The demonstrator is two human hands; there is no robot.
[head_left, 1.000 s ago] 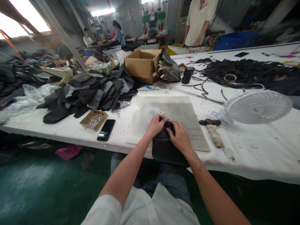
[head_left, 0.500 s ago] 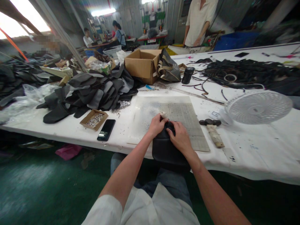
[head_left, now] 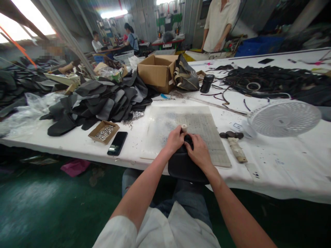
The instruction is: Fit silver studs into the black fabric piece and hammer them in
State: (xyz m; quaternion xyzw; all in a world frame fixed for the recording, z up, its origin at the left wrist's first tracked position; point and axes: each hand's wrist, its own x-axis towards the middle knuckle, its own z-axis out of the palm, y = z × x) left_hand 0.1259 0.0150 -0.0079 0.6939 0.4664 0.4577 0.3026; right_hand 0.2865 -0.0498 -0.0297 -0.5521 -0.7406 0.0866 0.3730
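Note:
A black leather-like piece (head_left: 186, 167) with a rounded end lies at the front edge of a pale worn board (head_left: 157, 119), partly over the table edge. My left hand (head_left: 175, 141) is closed around a short whitish cylinder (head_left: 184, 127) with a round top, upright at the far end of the piece. My right hand (head_left: 200, 151) grips the black piece beside it, thumb and fingers pinching a raised fold. The fingertips of both hands nearly meet, and what lies between them is hidden. To the right rests a hammer (head_left: 236, 143) with a wrapped handle.
Left of the board are a phone (head_left: 117, 143) and a small cardboard tray (head_left: 103, 132) of shiny metal bits. Behind them rises a heap of dark cut pieces (head_left: 103, 98). A cardboard box (head_left: 155, 74) stands farther back. A white fan (head_left: 284, 119) occupies the right side.
My left hand has shifted slightly right, and the whitish cylinder now stands more upright, its round top showing. My right hand stays almost in place on the black piece.

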